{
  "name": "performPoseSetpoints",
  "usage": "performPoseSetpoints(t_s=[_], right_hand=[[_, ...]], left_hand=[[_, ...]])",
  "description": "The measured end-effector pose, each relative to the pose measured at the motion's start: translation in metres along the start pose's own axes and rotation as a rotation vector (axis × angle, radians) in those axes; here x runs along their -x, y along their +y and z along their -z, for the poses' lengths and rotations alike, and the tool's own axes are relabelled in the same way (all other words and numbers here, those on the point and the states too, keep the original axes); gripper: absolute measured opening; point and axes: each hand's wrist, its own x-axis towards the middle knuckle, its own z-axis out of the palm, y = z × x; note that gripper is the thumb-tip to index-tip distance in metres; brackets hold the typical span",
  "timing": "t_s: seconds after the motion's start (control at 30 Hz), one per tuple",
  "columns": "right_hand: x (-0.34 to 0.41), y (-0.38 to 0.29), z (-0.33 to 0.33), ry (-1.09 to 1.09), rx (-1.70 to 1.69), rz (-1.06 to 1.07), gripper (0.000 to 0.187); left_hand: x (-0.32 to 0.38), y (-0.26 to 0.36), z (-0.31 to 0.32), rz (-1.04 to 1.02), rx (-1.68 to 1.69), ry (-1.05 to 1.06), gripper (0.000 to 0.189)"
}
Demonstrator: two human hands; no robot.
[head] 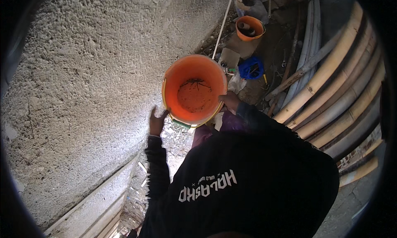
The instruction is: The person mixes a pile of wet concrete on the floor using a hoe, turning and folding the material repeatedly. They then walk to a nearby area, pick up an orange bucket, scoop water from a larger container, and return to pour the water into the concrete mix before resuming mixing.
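An orange plastic bucket [196, 89] with a yellow handle and a green grip faces up at me, held out in front of my body. Dark twigs and bits of dirt lie on its bottom. My right hand [230, 100] grips the bucket's rim on the right side, fingers partly hidden. At the lower left of the rim is my left hand [158, 121], thumb and fingers spread apart, with the thumb tip against or very near the rim; contact is hard to tell.
A rough plastered wall [93, 67] rises on the left. Bamboo poles [328, 73] and pipes line the right. Ahead on the ground are a smaller orange bucket [250, 36] holding pipe pieces, a blue plastic bag [251, 68], a yellow-handled tool [265, 79] and a thin white pipe [224, 22].
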Motion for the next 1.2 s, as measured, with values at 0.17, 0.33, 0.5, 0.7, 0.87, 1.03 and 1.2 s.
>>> performPoseSetpoints(t_s=[0.17,0.33,0.5,0.7,0.87,1.03,1.2], right_hand=[[0.015,-0.001,0.008,-0.033,0.355,0.313,0.055],[0.015,0.002,-0.010,0.753,1.202,0.925,0.063],[-0.038,-0.002,-0.036,0.151,1.423,0.585,0.054],[-0.088,-0.003,-0.010,0.074,1.097,0.780,0.054],[-0.045,0.000,0.033,-0.112,1.679,0.455,0.062],[-0.052,0.025,0.026,0.049,1.247,0.763,0.065],[-0.082,0.042,0.026,0.051,0.899,0.688,0.043]], left_hand=[[0.053,-0.010,-0.079,0.192,0.759,-0.105,0.046],[0.060,-0.002,-0.096,0.020,0.616,-0.013,0.047],[0.073,0.025,-0.093,-0.014,0.673,-0.104,0.048],[0.087,0.070,-0.080,-0.050,0.656,-0.331,0.049],[0.092,0.077,-0.073,-0.190,0.437,-0.336,0.047],[0.096,0.091,-0.068,-0.171,0.422,-0.379,0.044],[0.100,0.112,-0.061,-0.301,0.220,-0.336,0.041]])
